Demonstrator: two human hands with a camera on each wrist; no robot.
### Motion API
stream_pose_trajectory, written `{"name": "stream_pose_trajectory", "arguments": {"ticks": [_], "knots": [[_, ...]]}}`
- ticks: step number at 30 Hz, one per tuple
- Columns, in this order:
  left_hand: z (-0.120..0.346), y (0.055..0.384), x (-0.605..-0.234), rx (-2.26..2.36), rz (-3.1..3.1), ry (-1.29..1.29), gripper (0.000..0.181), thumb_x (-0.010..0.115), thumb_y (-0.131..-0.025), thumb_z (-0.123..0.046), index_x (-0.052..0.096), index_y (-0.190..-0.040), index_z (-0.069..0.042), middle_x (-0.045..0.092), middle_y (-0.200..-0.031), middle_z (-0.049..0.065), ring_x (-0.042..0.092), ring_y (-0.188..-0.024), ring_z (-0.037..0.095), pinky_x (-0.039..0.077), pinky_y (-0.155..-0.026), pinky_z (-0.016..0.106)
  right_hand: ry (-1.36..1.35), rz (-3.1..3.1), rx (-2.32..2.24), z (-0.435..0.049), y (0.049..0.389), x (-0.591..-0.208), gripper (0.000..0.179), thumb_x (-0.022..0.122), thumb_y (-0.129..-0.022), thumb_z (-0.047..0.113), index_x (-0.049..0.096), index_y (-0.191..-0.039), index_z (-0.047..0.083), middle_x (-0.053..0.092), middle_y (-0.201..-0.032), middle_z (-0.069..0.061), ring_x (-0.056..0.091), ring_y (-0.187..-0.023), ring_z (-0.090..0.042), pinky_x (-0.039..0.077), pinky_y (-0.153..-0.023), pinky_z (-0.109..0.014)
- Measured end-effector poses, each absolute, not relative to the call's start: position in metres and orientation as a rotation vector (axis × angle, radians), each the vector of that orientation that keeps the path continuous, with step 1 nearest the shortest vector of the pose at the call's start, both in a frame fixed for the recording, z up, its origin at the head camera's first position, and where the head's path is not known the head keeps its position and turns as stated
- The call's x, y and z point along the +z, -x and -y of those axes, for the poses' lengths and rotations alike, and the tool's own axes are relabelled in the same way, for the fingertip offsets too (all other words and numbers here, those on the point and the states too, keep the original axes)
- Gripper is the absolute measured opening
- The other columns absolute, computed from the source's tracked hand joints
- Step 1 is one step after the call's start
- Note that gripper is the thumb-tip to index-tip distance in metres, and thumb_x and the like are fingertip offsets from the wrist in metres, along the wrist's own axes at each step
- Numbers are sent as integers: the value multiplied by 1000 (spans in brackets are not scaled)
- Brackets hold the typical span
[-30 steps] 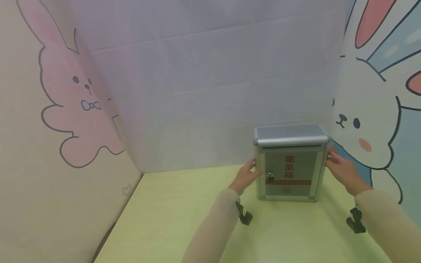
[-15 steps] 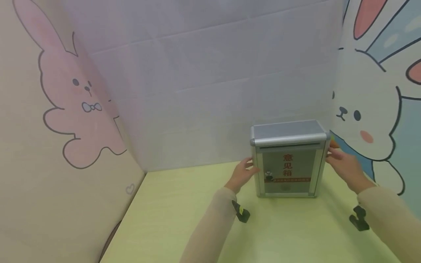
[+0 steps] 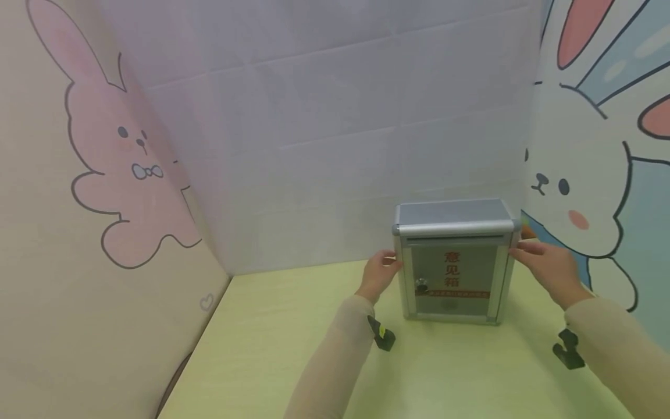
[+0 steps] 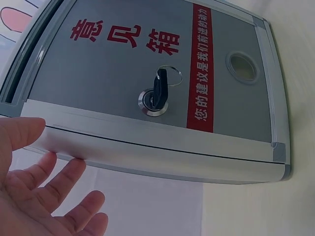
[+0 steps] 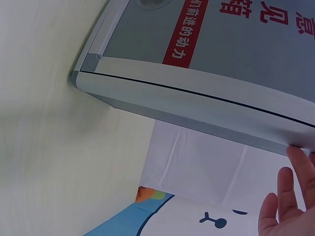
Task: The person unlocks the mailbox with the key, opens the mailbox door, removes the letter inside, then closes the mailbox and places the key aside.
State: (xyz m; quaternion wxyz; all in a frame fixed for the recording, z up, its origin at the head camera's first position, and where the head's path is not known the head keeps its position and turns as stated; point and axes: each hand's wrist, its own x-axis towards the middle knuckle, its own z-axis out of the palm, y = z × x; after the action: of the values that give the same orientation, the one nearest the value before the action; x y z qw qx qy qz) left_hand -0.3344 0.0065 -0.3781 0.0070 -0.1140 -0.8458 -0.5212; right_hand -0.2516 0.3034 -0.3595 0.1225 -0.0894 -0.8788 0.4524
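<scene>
A silver-grey suggestion box (image 3: 455,212) with red Chinese lettering stands upright on the pale table, between both hands. A key (image 4: 161,88) on a small ring sits in the lock on its front. My left hand (image 3: 378,274) touches the box's left side. In the left wrist view, its thumb is at the front edge and two fingertips meet the side panel, the other fingers spread off it. My right hand (image 3: 553,270) is at the opposite side, high up, its extended fingertips (image 5: 295,152) against the panel; its thumb is out of the right wrist view.
A white sheet wall (image 3: 314,145) rises behind the table (image 3: 272,326). Rabbit-print walls stand at left (image 3: 125,192) and right (image 3: 591,192), the right one close beside my right hand. Black mounts (image 3: 382,334) hang below both wrists.
The box has shifted a little left and turned slightly, both hands staying at its sides. My left thumb has slid from the front face back to the edge. The head view shifts slightly.
</scene>
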Motion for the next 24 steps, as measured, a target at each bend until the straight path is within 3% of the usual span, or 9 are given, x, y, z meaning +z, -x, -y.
{"name": "stream_pose_trajectory", "arguments": {"ticks": [8, 17, 24], "knots": [[-4, 332, -378, -1490, 2657, 376, 25, 66, -88, -17, 62, -107, -1, 67, -102, 13, 63, -94, 25, 51, -78, 31, 253, 2577, 1221, -302, 249, -358, 60, 54, -95, 40, 53, -123, -13, 48, -126, -36, 46, -111, -54, 43, -78, -58], [4, 327, -373, -1348, 2693, 441, 22, 68, -88, -19, 63, -100, -2, 68, -98, 11, 62, -93, 25, 50, -79, 32, 232, 2592, 1141, -300, 246, -358, 56, 56, -95, 39, 58, -118, -12, 51, -121, -37, 52, -97, -44, 39, -62, -35], [14, 323, -374, -1306, 2682, 497, 23, 67, -89, -22, 62, -99, -2, 67, -94, 9, 61, -91, 23, 49, -81, 32, 212, 2606, 1131, -296, 244, -358, 55, 57, -94, 39, 59, -117, -11, 53, -120, -35, 51, -102, -49, 42, -66, -40]]}}
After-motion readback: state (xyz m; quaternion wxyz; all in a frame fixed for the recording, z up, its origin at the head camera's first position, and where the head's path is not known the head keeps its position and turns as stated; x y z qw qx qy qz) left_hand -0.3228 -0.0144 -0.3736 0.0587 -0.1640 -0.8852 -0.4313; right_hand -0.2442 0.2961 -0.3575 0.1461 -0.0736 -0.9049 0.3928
